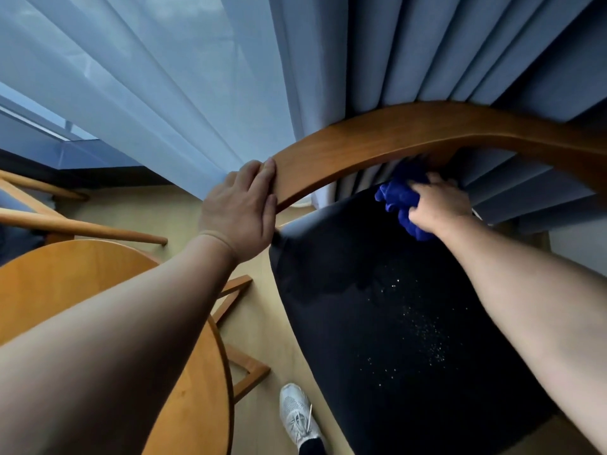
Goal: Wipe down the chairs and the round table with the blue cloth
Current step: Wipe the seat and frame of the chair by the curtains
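A chair with a curved wooden backrest rail (410,133) and a black seat (394,323) fills the right half of the view. My left hand (241,208) grips the left end of that rail. My right hand (440,205) holds the bunched blue cloth (399,195) at the back of the seat, just under the rail. Pale specks lie scattered on the seat. The round wooden table (82,284) sits at the lower left, partly hidden by my left forearm.
Grey-blue curtains (427,44) and a sheer curtain (147,77) hang right behind the chair. A second wooden chair's arms (82,229) show at the left. The table's wooden base (249,372) and my white shoe (299,415) are on the light floor.
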The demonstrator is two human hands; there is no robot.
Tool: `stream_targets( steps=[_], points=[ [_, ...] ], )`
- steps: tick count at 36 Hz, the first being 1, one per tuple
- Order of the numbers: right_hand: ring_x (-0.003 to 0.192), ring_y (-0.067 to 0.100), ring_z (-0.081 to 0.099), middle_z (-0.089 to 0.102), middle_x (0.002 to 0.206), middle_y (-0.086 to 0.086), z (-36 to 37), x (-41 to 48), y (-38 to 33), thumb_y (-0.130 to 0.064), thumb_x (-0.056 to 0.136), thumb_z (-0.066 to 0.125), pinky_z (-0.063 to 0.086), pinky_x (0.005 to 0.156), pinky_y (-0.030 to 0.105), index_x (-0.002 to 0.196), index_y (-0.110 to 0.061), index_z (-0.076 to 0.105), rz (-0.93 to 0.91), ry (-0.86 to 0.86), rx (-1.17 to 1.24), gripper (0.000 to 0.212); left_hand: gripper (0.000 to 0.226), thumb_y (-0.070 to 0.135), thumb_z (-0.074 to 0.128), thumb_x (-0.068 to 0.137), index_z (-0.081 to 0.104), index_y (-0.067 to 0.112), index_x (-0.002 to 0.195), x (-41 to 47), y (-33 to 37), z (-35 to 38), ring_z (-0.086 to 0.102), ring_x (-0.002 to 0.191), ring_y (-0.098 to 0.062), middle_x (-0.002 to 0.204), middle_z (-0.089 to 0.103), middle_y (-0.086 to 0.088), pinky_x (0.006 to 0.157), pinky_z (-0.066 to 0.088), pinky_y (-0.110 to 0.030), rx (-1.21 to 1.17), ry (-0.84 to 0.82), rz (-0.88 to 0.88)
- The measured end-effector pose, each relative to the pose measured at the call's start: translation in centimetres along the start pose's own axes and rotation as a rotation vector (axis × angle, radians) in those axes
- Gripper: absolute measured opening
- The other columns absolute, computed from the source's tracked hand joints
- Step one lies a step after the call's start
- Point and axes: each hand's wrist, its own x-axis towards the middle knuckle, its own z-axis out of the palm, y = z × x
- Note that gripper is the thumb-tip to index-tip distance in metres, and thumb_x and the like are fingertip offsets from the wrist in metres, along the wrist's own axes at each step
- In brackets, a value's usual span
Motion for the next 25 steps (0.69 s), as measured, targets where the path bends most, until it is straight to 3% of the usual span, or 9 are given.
stream_targets(
  steps=[7, 16, 21, 25],
  points=[
    [0.121, 0.037, 0.042, 0.036, 0.142, 0.006, 0.0, -0.4, -0.1, -0.038, 0.085, 0.056, 0.04, 0.101, 0.044, 0.142, -0.041, 0.038, -0.002, -0.014, -0.007, 0.06, 0.059, 0.035, 0.031, 0.089, 0.04, 0.006, 0.139, -0.7, 0.1, -0.3, 0.055, 0.098, -0.037, 0.128, 0.052, -0.016, 0.077, 0.046, -0.041, -0.028, 0.013, -0.001],
    [0.119, 0.037, 0.041, 0.041, 0.133, 0.012, 0.3, -2.4, -3.2, -0.042, 0.087, 0.058, 0.039, 0.098, 0.045, 0.133, -0.031, 0.048, 0.031, 0.02, 0.025, 0.049, 0.059, 0.035, 0.03, 0.089, 0.041, 0.005, 0.139, -0.7, -0.1, -0.3, 0.055, 0.097, -0.037, 0.127, 0.052, -0.016, 0.076, 0.046, -0.04, -0.032, 0.014, -0.003],
    [0.112, 0.037, 0.045, 0.044, 0.127, 0.012, 1.7, -4.9, -6.2, -0.044, 0.083, 0.061, 0.04, 0.093, 0.046, 0.135, -0.032, 0.046, -0.062, 0.059, 0.002, 0.056, 0.06, 0.037, 0.028, 0.089, 0.038, 0.007, 0.14, -0.7, 0.0, -0.3, 0.053, 0.1, -0.038, 0.129, 0.05, -0.017, 0.077, 0.046, -0.043, -0.033, 0.007, -0.014],
    [0.107, 0.036, 0.048, 0.047, 0.125, 0.013, 3.6, -8.5, -10.0, -0.03, 0.08, 0.06, 0.039, 0.094, 0.049, 0.136, -0.028, 0.048, -0.186, 0.056, -0.035, 0.057, 0.061, 0.037, 0.028, 0.089, 0.037, 0.007, 0.141, -0.7, -0.2, -0.3, 0.053, 0.102, -0.038, 0.13, 0.049, -0.017, 0.078, 0.045, -0.044, -0.023, 0.009, -0.013]
  ],
)
